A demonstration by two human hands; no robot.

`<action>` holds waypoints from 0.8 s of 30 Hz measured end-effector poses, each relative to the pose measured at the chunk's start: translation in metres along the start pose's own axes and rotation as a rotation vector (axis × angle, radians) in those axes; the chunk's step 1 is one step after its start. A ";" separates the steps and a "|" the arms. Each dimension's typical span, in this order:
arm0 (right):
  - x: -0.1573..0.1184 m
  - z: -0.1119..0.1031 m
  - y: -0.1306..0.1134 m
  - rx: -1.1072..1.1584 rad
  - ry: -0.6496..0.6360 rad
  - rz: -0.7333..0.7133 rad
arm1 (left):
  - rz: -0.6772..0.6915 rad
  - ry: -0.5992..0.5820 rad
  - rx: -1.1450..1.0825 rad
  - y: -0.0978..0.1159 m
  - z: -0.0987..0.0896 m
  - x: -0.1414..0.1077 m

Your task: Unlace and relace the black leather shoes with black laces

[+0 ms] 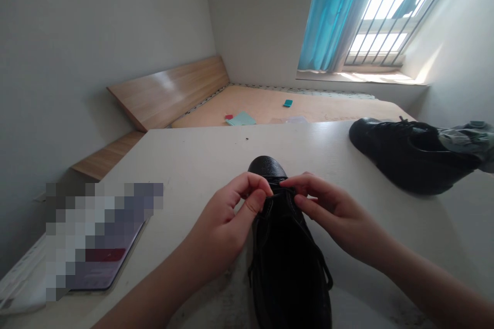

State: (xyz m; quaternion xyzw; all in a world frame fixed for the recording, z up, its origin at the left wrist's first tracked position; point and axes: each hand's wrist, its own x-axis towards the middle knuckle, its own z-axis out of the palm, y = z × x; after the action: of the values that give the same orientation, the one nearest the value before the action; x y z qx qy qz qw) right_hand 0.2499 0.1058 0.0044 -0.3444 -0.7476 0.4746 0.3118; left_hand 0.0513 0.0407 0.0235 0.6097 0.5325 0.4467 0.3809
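A black shoe (289, 272) rests on the white table, its toe pointing away from me and its opening towards me. At its upper left lacing edge, my left hand (235, 213) is closed in a pinch on the black shoelace (275, 181). My right hand (335, 211) curls in from the other side, its index fingertip on the lacing and its thumb against the right eyelet edge. The lace between the right fingertips is hard to make out. One lace end hangs over the shoe's right side.
A second black shoe (405, 151) with crumpled grey-green stuffing (469, 139) lies at the table's right. At left is a partly pixelated flat device (104, 272) on the white table (193, 151). Beyond stand a bed (328, 105) with small items, a wooden headboard (177, 85) and a blue curtain (332, 15).
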 end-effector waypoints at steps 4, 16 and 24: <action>-0.002 0.000 0.006 -0.035 0.026 -0.038 | 0.028 -0.038 -0.068 0.007 -0.003 -0.005; -0.005 -0.003 0.010 -0.270 0.039 -0.205 | 0.248 -0.062 -0.164 0.016 -0.003 -0.019; -0.004 -0.004 0.014 -0.305 0.072 -0.253 | 0.506 0.133 0.233 0.013 -0.004 -0.030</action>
State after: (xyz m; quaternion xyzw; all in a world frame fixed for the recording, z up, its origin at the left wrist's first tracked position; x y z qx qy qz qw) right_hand 0.2579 0.1089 -0.0076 -0.3078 -0.8366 0.3001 0.3396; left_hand 0.0507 0.0089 0.0330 0.7323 0.4350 0.5023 0.1492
